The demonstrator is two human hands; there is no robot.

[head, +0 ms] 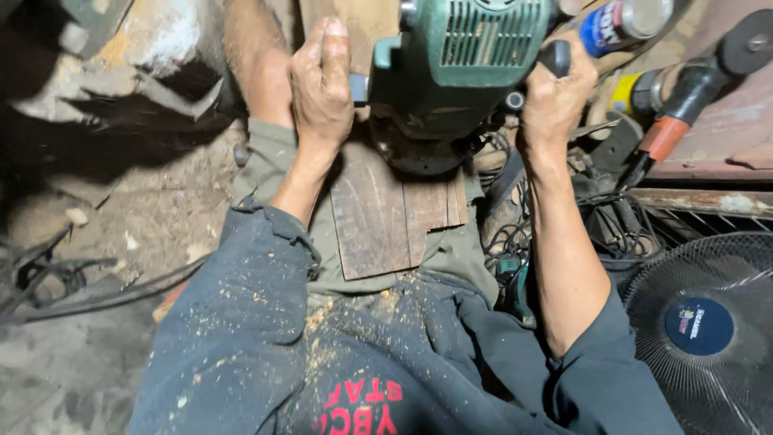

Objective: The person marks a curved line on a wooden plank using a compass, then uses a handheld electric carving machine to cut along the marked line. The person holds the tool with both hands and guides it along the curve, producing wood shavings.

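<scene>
A green power tool [455,60] with a round base stands on a dark wooden board [382,217] that lies across my lap. My left hand [320,84] is wrapped around the tool's left side handle. Gripping the black handle on its right side is my right hand [555,97]. The board runs from under the tool toward my body. Sawdust covers my dark blue sleeves and shirt front.
A black fan [704,322] lies at the lower right. An orange and black angle grinder [684,97] and a spray can [624,22] sit at the upper right, with tangled black cables [588,213] below them. Dusty ground and debris fill the left side.
</scene>
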